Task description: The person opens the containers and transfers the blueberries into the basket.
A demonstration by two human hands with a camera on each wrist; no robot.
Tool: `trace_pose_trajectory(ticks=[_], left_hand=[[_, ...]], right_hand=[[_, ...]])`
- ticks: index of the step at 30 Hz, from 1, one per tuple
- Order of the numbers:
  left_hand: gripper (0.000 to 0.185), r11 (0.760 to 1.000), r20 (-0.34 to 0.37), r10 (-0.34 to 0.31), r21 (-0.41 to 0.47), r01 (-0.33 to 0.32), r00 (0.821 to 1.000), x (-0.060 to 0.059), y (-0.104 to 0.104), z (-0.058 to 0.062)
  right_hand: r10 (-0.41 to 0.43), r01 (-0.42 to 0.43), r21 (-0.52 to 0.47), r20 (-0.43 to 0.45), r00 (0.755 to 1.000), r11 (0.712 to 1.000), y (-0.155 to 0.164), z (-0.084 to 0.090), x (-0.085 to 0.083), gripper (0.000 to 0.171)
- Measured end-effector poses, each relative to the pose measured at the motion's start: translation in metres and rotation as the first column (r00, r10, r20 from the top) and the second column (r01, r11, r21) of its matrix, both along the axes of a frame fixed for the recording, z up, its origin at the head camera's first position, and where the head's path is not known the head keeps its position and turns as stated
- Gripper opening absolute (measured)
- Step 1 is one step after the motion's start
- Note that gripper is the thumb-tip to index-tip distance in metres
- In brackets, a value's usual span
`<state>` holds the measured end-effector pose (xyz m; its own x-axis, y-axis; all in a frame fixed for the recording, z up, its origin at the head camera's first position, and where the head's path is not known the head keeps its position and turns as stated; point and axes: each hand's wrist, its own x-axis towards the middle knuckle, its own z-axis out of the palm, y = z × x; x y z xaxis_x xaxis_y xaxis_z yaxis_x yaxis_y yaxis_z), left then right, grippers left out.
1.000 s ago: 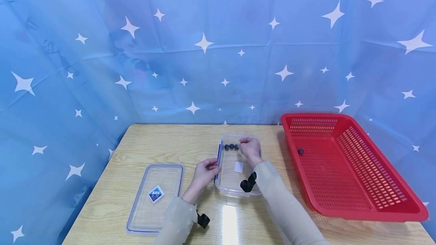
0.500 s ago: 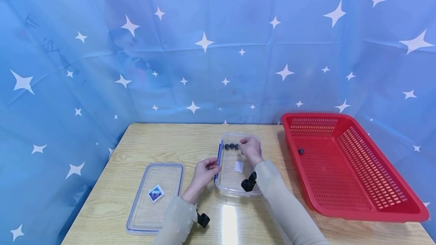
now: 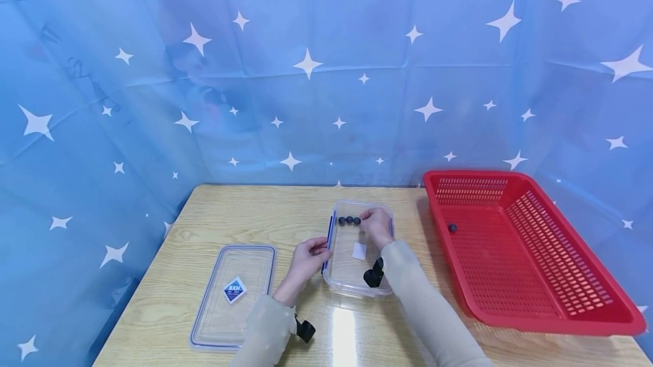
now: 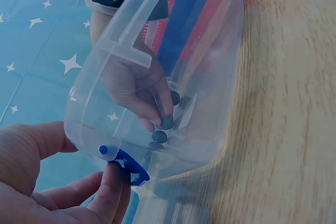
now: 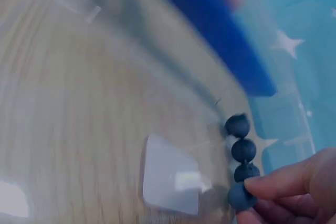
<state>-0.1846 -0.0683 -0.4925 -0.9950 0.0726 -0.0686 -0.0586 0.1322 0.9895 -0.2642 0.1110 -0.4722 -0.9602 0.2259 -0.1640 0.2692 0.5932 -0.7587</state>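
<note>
A clear plastic food box with blue side latches stands on the table. Inside, along its far wall, three dark balls sit in a row. My right hand reaches into the box and pinches a fourth dark ball between thumb and fingers, at the right end of that row. At the box's left side, my left hand grips the wall, its fingers at the blue latch. A white square shows at the box bottom.
The box's lid, blue-edged with a blue label, lies on the table at the left. To the right stands a large red basket, holding one dark ball. A blue starred curtain hangs behind.
Both hands stay nearly in place, the right still at the row of balls. The whole view has shifted very slightly.
</note>
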Motion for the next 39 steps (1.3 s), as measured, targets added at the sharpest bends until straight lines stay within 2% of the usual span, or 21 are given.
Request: trace_pose_trajectory(ticks=[11,16,20,24,33,39], left_hand=[[0.036,1.0,-0.012,-0.002,0.0,0.002,1.0,0.0,0.002,0.0],[0.036,1.0,-0.012,-0.001,-0.004,0.001,1.0,0.002,0.002,0.002],[0.036,1.0,-0.016,-0.003,0.003,0.003,1.0,0.003,0.002,0.003],[0.035,1.0,-0.01,-0.008,0.007,0.008,1.0,0.002,0.001,0.004],[0.036,1.0,-0.011,-0.005,0.01,0.005,1.0,0.004,0.0,0.004],[0.036,1.0,-0.012,-0.002,-0.009,0.002,1.0,0.001,0.0,0.002]], right_hand=[[0.037,-0.036,0.016,-0.024,0.999,0.999,0.001,-0.005,-0.002,0.017],[0.06,-0.06,-0.018,-0.01,0.998,0.998,0.003,0.002,0.001,0.018],[0.07,-0.07,-0.121,-0.011,0.998,0.99,0.007,0.015,0.002,0.019],[0.086,-0.095,-0.202,-0.052,0.995,0.975,0.011,0.029,0.003,0.021],[0.103,-0.123,-0.192,-0.111,0.988,0.974,0.031,0.06,0.0,0.026],[0.096,-0.125,-0.232,-0.134,0.986,0.965,0.052,0.084,0.002,0.029]])
